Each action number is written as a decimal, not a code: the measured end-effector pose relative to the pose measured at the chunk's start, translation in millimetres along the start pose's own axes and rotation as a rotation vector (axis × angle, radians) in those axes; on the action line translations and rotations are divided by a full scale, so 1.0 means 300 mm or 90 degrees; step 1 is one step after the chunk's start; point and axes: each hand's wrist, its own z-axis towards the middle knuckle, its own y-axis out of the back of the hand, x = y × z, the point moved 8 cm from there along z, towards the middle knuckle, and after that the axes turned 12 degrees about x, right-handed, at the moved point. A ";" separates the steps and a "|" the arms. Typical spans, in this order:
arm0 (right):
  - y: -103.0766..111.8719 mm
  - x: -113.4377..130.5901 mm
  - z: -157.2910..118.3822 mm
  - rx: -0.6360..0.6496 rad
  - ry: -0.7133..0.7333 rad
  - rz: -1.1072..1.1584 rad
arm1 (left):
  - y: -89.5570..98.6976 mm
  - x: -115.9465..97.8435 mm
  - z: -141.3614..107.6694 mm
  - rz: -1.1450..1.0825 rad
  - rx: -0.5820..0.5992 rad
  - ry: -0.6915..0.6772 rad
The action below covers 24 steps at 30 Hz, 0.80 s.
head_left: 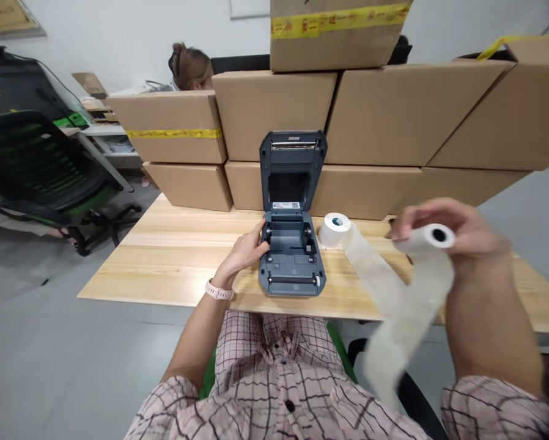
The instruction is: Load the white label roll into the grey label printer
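Gripping roll (428, 238), seemingly label paper.

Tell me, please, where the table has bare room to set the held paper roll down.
Bare wood lies left of the open printer, beyond the left hand, to the table edge. Right of the printer is crowded: a second roll, trailing paper strip and right hand.

Matt grey plastic printer (291, 244), smooth white paper rolls (335, 228), pale grained wood table (173, 256), brown cardboard boxes (403, 110).
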 end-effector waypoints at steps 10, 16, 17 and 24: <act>0.035 -0.481 -0.249 -0.265 -0.335 0.053 | -0.004 0.005 -0.001 -0.020 -0.005 -0.006; 0.029 -0.557 -0.102 -0.240 -0.329 0.026 | -0.008 0.021 0.001 -0.047 -0.012 0.001; 0.047 -0.532 -0.091 -0.214 -0.332 0.015 | -0.009 0.021 0.000 -0.049 -0.011 0.003; 0.041 -0.266 0.158 0.105 -0.328 -0.372 | -0.008 0.009 -0.004 -0.046 -0.010 0.008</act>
